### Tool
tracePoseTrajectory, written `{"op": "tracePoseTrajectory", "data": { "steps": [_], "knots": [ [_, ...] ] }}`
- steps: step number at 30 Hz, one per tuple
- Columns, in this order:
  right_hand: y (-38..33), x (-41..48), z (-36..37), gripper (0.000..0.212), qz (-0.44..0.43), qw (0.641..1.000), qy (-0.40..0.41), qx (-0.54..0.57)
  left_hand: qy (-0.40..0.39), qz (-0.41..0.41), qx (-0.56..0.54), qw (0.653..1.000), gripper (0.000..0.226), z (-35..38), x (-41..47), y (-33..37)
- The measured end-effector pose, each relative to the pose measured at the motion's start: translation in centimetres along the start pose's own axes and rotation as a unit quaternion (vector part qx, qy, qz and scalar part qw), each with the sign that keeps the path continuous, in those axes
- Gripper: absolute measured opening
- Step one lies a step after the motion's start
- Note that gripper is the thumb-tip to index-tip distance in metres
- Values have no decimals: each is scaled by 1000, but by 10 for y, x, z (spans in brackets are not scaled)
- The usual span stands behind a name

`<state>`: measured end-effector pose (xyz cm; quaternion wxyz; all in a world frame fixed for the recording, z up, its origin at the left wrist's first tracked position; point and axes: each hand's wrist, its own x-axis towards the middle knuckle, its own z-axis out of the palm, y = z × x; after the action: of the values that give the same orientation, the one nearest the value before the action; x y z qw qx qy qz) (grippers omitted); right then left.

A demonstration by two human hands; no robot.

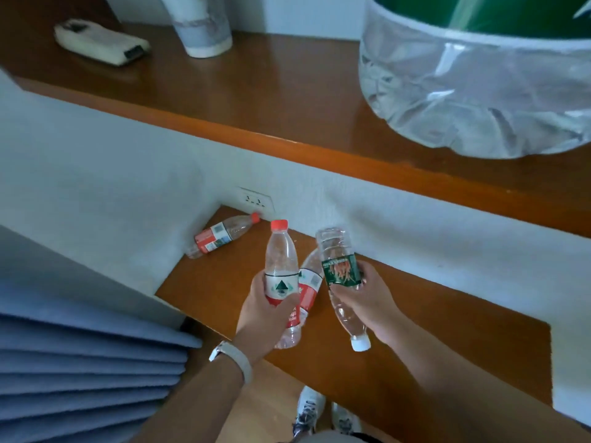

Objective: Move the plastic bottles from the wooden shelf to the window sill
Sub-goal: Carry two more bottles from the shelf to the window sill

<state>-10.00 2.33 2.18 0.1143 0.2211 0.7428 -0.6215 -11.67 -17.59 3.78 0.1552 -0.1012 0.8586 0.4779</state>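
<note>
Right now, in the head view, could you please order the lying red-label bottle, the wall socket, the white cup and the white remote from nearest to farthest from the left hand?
From the left hand:
1. Lying red-label bottle, on the lower shelf, up and left.
2. Wall socket, on the wall just above that bottle's cap.
3. White cup, on the upper wooden ledge.
4. White remote, far left on the same ledge.

A second bottle (306, 294) lies half hidden behind the left hand (267, 310).

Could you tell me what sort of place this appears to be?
Probably a bedroom or hotel-type room: a wall socket above a low wooden shelf, blue bedding at left, and a lined bin on the upper ledge.
</note>
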Motion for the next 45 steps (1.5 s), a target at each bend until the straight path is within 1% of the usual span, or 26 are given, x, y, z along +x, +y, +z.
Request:
{"op": "tracePoseTrajectory", "data": {
  "steps": [4, 7, 10, 13, 15, 23, 28, 31, 36, 40, 43, 45],
  "knots": [
    [-9, 2, 18, 54, -25, 998, -58, -10, 65, -16, -35, 997, 66, -13, -25, 1],
    [-16, 5, 33, 51, -46, 989, -137, -14, 125, -30, -92, 987, 68, -23, -42, -2],
    [-23, 5, 51, 54, -62, 976, -206, -12, 174, -35, -139, 974, 65, -34, -59, -6],
    [-30, -1, 70, 57, -70, 968, -238, -22, 219, -45, -167, 960, 63, -47, -74, -12],
    [-35, -8, 80, 55, -77, 963, -258, -27, 245, -52, -185, 950, 62, -55, -83, -16],
    [-51, -31, 113, 41, -115, 947, -297, -36, 303, -60, -202, 930, 62, -85, -112, -38],
    [-50, -48, 134, 46, -117, 937, -328, -25, 321, -52, -213, 921, 61, -106, -131, -57],
    [-49, -64, 154, 45, -128, 932, -338, -27, 329, -47, -220, 917, 59, -122, -147, -74],
    [-42, -103, 203, 38, -146, 930, -336, -37, 345, -36, -236, 908, 54, -163, -183, -113],
    [-37, -143, 253, 38, -142, 921, -358, -57, 359, -28, -271, 892, 48, -196, -223, -153],
    [-32, -175, 294, 36, -149, 913, -373, -79, 372, -34, -296, 879, 52, -219, -258, -193],
    [-29, -201, 322, 30, -152, 906, -385, -84, 386, -38, -316, 866, 53, -234, -282, -221]
  ]
}}
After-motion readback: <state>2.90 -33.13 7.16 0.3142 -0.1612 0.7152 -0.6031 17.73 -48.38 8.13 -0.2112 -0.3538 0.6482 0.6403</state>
